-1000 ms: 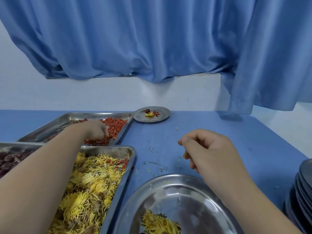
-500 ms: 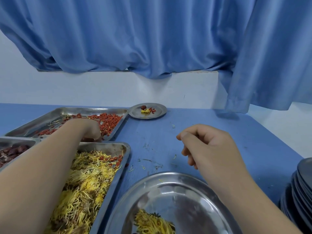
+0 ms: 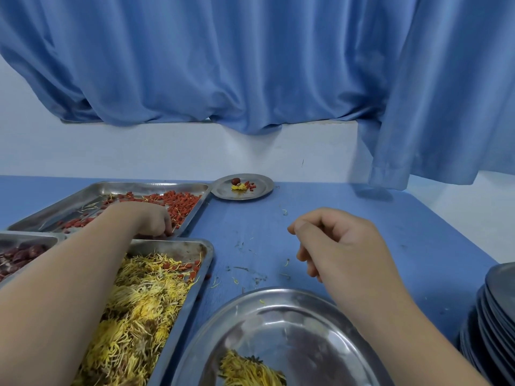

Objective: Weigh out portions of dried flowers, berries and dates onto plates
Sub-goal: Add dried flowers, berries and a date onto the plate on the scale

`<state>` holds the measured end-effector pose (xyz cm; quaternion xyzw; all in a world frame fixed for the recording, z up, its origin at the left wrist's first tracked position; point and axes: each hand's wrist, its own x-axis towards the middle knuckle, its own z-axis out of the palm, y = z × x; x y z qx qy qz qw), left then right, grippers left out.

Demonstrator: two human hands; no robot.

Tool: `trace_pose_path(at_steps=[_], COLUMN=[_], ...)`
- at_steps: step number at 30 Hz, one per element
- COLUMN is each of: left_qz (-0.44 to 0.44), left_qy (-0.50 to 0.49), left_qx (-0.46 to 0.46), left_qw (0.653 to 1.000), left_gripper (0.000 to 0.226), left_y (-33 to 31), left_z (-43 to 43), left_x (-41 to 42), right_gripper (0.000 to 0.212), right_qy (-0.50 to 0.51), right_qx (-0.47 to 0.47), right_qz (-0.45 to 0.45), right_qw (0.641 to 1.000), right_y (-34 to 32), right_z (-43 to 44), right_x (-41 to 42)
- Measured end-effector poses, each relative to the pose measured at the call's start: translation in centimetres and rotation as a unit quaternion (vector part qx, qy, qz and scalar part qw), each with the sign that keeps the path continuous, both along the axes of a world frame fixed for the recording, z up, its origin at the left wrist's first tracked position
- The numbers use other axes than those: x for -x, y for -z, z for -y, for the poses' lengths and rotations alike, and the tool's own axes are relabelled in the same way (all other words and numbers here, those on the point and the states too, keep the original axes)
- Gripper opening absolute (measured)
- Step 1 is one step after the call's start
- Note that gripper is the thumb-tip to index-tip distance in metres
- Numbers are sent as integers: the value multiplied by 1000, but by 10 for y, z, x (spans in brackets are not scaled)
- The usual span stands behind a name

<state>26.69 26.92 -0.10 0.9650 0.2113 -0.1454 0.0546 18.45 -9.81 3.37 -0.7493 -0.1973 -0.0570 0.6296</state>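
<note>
My left hand (image 3: 152, 221) reaches into the steel tray of red berries (image 3: 181, 200), its fingers curled down and pinching berries at the tray's near edge. My right hand (image 3: 337, 243) hovers loosely curled over the blue table, holding nothing. Below it lies a large round steel plate (image 3: 292, 324) with a small heap of yellow dried flowers (image 3: 250, 371). A tray of yellow dried flowers (image 3: 139, 302) lies under my left forearm. Dark dates (image 3: 19, 256) fill a tray at the far left. A small plate (image 3: 262, 189) at the back holds one date, flowers and berries.
A stack of steel plates (image 3: 496, 316) stands at the right edge. Loose flower bits litter the blue table (image 3: 278, 227) between the trays and my right hand. A blue curtain (image 3: 250, 65) and a white wall close off the back.
My left hand has drawn back slightly to the near edge of the berry tray. My right hand has stayed almost still. The view has shifted a little.
</note>
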Motion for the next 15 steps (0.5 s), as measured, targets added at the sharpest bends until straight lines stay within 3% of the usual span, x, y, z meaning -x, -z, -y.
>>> trace_pose_path(at_steps=[4,11,15], left_qz=[-49,-16,66], left_qy=[-5,-14,-32], left_qx=[-2,25,81], left_qw=[999,999,994], left_gripper=[35,26,32], left_y=[-10,-5,-10], left_z=[8,6,-2], left_x=[0,-5,-4], right_gripper=[17,12,12], right_qy=[1,10,13], right_qx=[4,16,17], right_qz=[5,31,42], right_qw=[1000,999,999], right_y=[2,4,2], right_z=[0,1,3], right_x=[-1,-3,-3])
